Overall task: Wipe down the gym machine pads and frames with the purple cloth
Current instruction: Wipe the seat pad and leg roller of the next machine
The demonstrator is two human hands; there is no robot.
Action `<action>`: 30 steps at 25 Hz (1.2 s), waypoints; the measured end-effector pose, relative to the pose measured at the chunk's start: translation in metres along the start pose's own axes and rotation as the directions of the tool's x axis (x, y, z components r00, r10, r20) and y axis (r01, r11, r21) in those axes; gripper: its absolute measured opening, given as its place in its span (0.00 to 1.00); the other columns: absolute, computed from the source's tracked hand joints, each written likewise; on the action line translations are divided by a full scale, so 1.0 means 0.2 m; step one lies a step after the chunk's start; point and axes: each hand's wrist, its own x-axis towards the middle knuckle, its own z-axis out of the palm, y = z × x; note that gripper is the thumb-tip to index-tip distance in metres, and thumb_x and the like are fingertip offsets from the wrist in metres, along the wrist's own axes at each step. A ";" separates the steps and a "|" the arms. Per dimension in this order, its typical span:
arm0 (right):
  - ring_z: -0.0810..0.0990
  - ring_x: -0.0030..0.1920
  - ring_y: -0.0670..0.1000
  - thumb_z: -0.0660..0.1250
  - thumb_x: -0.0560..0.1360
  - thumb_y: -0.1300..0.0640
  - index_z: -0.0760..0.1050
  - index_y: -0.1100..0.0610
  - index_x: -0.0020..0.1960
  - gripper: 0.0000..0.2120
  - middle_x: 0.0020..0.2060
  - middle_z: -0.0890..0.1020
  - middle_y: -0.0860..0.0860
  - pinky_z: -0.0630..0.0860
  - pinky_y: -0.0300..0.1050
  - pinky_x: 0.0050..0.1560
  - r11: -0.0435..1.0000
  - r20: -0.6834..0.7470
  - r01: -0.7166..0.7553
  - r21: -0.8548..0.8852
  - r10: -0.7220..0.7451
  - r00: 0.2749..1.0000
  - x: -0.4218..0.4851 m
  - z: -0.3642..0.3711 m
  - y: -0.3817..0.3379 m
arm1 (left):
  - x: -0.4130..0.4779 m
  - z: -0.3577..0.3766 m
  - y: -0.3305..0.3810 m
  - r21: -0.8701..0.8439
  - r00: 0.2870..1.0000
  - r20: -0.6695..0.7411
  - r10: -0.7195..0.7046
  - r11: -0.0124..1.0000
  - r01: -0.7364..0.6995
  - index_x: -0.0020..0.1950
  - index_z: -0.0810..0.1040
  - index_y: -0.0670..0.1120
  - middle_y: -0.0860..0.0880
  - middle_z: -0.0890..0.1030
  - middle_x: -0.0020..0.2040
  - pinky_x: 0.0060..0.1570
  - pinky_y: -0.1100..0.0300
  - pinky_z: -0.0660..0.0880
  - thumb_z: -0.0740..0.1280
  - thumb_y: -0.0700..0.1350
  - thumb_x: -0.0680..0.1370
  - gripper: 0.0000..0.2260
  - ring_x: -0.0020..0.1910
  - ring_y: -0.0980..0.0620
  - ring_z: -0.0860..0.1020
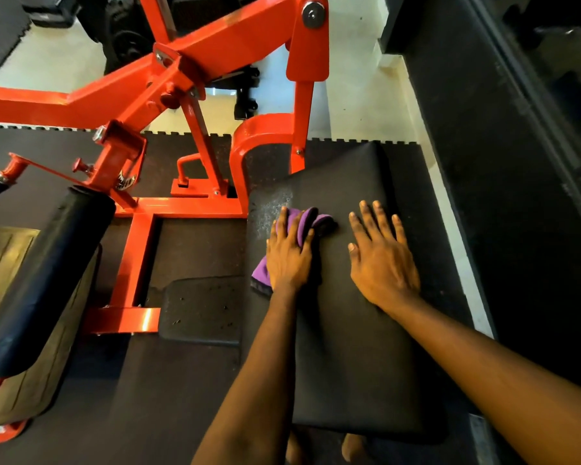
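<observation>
Over the head camera's view, the left hand (289,253) is lying flat on the purple cloth (301,223), its fingers (282,223) stretched out and pressing down rather than curling round it. The cloth is sitting on the far left part of the black seat pad (356,347), bunching up past the fingertips, with one corner sticking out by the wrist at the pad's left edge. Pale speckles (272,203) are showing on the pad just beyond the cloth. The right hand (381,260) is resting just beside it, palm down on bare pad, fingers spread and relaxed, holding nothing. The red frame (215,55) is rising behind and to the left, and a black roller pad (47,273) is lying at the far left.
</observation>
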 end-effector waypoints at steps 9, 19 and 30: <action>0.53 0.81 0.57 0.58 0.81 0.53 0.61 0.59 0.79 0.28 0.80 0.59 0.57 0.54 0.59 0.79 0.997 0.011 -0.062 0.045 0.061 0.998 0.01 0.01 0.00 | -0.32 -0.06 -0.15 0.001 0.992 0.034 -0.120 0.993 0.120 0.74 0.57 0.72 0.54 0.52 0.82 0.75 0.52 0.60 0.58 0.57 0.83 0.22 0.79 0.48 0.56; 0.65 0.74 0.59 0.65 0.78 0.55 0.72 0.60 0.72 0.23 0.74 0.70 0.57 0.64 0.59 0.71 0.991 0.017 -0.045 0.129 0.043 0.999 0.19 -0.07 0.07 | -0.29 -0.07 -0.19 -0.028 0.998 -0.048 -0.032 0.999 0.031 0.75 0.61 0.68 0.52 0.54 0.81 0.75 0.56 0.59 0.61 0.51 0.83 0.22 0.79 0.51 0.57; 0.53 0.81 0.57 0.60 0.82 0.53 0.63 0.58 0.79 0.27 0.79 0.61 0.55 0.54 0.55 0.79 0.982 -0.032 -0.032 0.184 0.038 0.999 0.46 0.05 0.14 | 0.19 -0.03 -0.21 0.049 0.998 -0.018 0.053 0.997 -0.052 0.76 0.61 0.64 0.48 0.56 0.81 0.76 0.53 0.56 0.60 0.50 0.79 0.25 0.79 0.43 0.57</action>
